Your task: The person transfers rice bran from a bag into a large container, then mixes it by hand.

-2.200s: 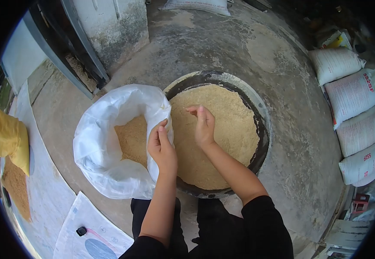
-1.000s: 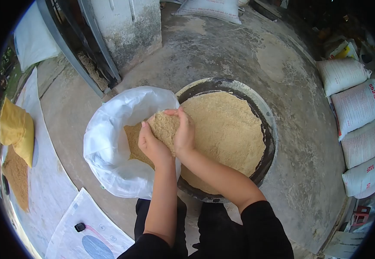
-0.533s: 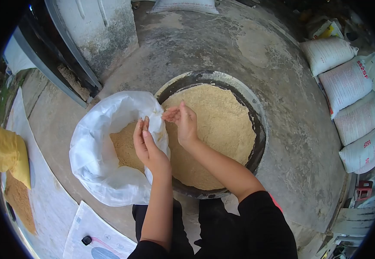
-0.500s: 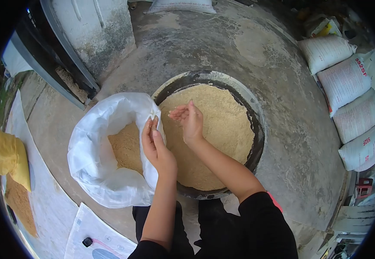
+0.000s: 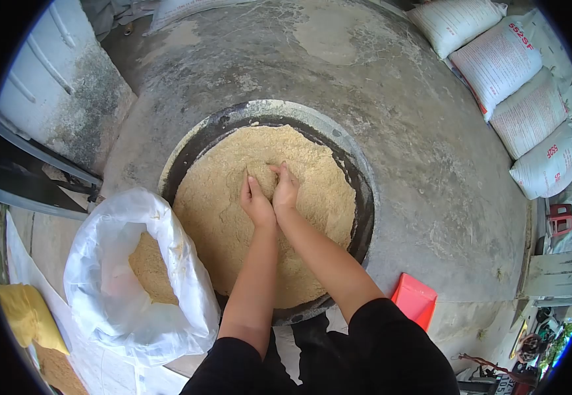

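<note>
My left hand [image 5: 257, 206] and my right hand [image 5: 286, 191] are cupped side by side, their wrists touching. Between the curled fingers lies a heap of pale yellow meal [image 5: 261, 175]. Both hands are over the middle of a wide round tub [image 5: 267, 107] with a dark inner wall. More of the same loose meal [image 5: 233, 243] fills the tub. To its left stands a white plastic sack [image 5: 192, 280] with its mouth rolled wide, holding browner meal [image 5: 151, 268]. The undersides of my fingers are hidden.
Several filled printed sacks [image 5: 496, 66] lie along the right side. A red dustpan-like scoop [image 5: 413, 301] rests on the concrete floor by my right elbow. At the far left are a yellow sack [image 5: 32, 317] and spilled brown meal. A pale pillar [image 5: 68, 85] stands at upper left.
My left hand has left the white sack's rim and come right, over the tub. Both hands have closed together around a heap of meal. The view has shifted right, bringing the red scoop into sight.
</note>
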Motion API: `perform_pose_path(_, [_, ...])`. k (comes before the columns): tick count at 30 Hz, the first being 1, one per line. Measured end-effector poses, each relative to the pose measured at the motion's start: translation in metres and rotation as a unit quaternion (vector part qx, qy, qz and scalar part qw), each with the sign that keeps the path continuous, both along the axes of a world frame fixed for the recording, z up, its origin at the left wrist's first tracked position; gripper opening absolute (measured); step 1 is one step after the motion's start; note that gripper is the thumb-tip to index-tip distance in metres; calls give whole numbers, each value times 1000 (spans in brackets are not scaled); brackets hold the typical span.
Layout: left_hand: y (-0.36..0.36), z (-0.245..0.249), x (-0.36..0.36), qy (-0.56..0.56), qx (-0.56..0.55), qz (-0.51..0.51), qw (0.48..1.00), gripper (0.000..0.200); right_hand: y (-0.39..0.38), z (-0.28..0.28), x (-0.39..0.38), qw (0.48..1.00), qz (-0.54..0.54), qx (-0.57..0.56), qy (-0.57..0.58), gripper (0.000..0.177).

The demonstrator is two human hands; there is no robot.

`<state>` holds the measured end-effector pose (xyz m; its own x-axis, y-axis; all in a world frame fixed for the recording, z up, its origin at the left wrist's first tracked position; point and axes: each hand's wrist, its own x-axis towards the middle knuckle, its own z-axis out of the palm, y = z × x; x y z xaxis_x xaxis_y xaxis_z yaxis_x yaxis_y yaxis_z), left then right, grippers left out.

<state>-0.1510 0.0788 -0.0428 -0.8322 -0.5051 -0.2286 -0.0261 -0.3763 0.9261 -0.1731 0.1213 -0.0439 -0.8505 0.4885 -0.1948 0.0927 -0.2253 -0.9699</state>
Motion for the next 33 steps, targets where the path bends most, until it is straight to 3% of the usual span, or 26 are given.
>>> perform_pose_path(1, [-2,9,0,1,1,5,1000,38,-6,-1,0,999,-18,-37,-17,43])
perform_pose_path(2, [-5,18,3,-17,86,22,996,39,-8,-1,0,999,-13,-38,-17,43])
perform_pose_path(3, [-10,26,6,-35,170,38,984,39,-10,0,2,993,-10,-117,-26,42])
perform_pose_path(4, [-14,34,8,-34,170,43,984,39,-11,2,3,980,-6,-194,-34,40])
perform_pose_path(5, [-17,42,8,-23,199,59,978,38,-13,6,3,981,1,-191,-33,40])
perform_pose_path(7, [-29,60,14,-9,234,87,968,38,-26,47,12,947,-10,-321,-26,40])
perform_pose_path(9, [-47,85,23,38,219,61,973,35,-41,87,23,942,28,-332,-25,40])
perform_pose_path(14, [-103,156,66,107,185,172,962,27,-108,149,59,935,137,-327,-25,39])
perform_pose_path(19, [-167,159,110,141,134,279,940,27,-176,164,98,926,281,-249,-30,42])
perform_pose_path(20, [-178,151,117,122,70,302,943,27,-187,163,105,921,293,-254,-33,42])
perform_pose_path(22, [-198,139,128,102,3,325,940,29,-204,158,116,908,408,-26,93,36])
perform_pose_path(23, [-206,135,132,68,-33,308,948,29,-207,155,117,906,411,-28,94,36])
perform_pose_path(24, [-210,133,135,33,-67,289,954,31,-207,154,115,859,450,126,210,33])
perform_pose_path(25, [-212,132,137,32,-67,288,955,31,-205,154,112,777,469,277,316,29])
perform_pose_path(26, [-212,131,137,15,-109,294,949,32,-197,154,107,757,448,326,345,22])
perform_pose_path(30, [-180,135,124,61,-197,263,942,26,-150,148,74,804,374,286,363,18])
perform_pose_path(32, [-148,137,109,124,-267,223,929,20,-112,138,55,851,340,265,300,20])
perform_pose_path(33, [-128,142,102,118,-249,186,943,20,-91,126,44,855,328,270,298,20])
